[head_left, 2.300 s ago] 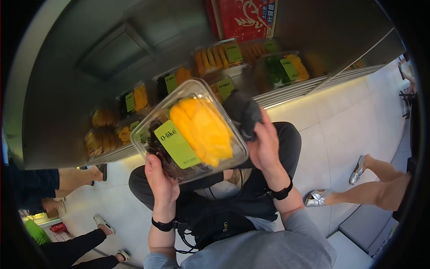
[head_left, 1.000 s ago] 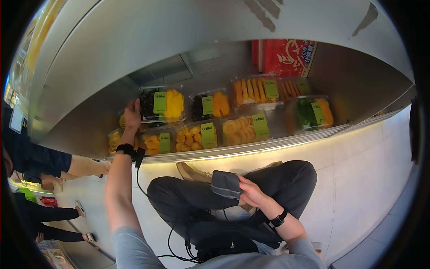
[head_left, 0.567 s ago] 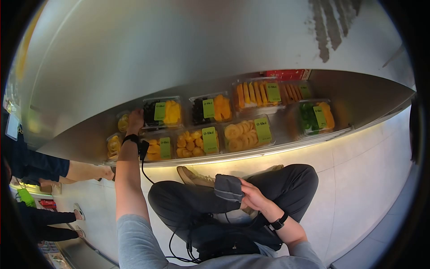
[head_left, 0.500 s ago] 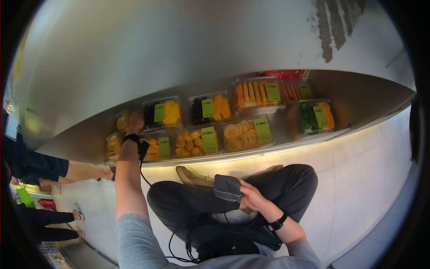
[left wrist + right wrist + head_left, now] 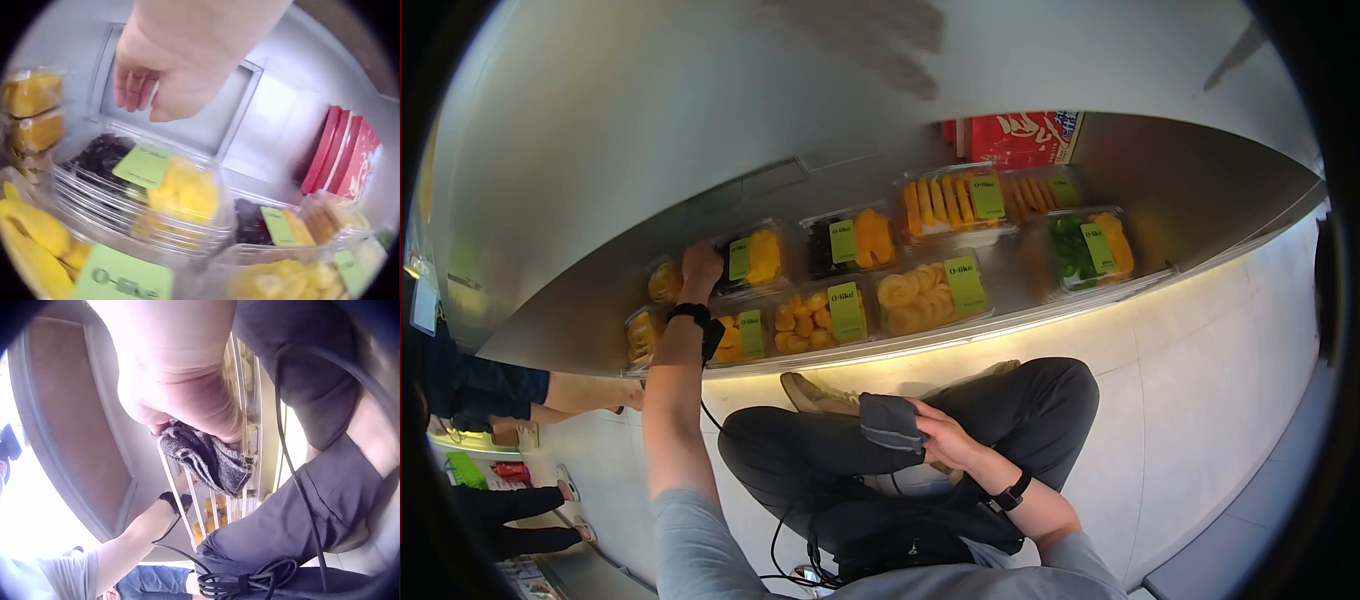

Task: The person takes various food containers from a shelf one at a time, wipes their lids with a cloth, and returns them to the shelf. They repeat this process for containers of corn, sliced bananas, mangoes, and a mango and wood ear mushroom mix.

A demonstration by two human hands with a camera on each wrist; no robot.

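In the head view, my left hand [image 5: 702, 266] is at the left end of a clear container of dark and yellow fruit [image 5: 752, 258]. The left wrist view shows this hand [image 5: 172, 72] above and behind a stack of such containers [image 5: 140, 187], its fingers loosely bent with nothing in them; a gap separates it from the top lid. My right hand [image 5: 952, 442] holds a folded dark grey cloth [image 5: 890, 422] over my lap. In the right wrist view, the fingers and thumb of that hand [image 5: 187, 400] pinch the cloth [image 5: 206, 459].
More fruit containers stand in two rows along the metal compartment, including banana slices [image 5: 930, 296] and green and orange fruit [image 5: 1092, 250]. A red printed box [image 5: 1025, 138] is at the back. Black cables [image 5: 775, 545] lie by my lap; other people's legs show at the left.
The large container that my left hand held over my lap now rests in the compartment, let go. My right hand has come down to my lap with the cloth. The head view has shifted.
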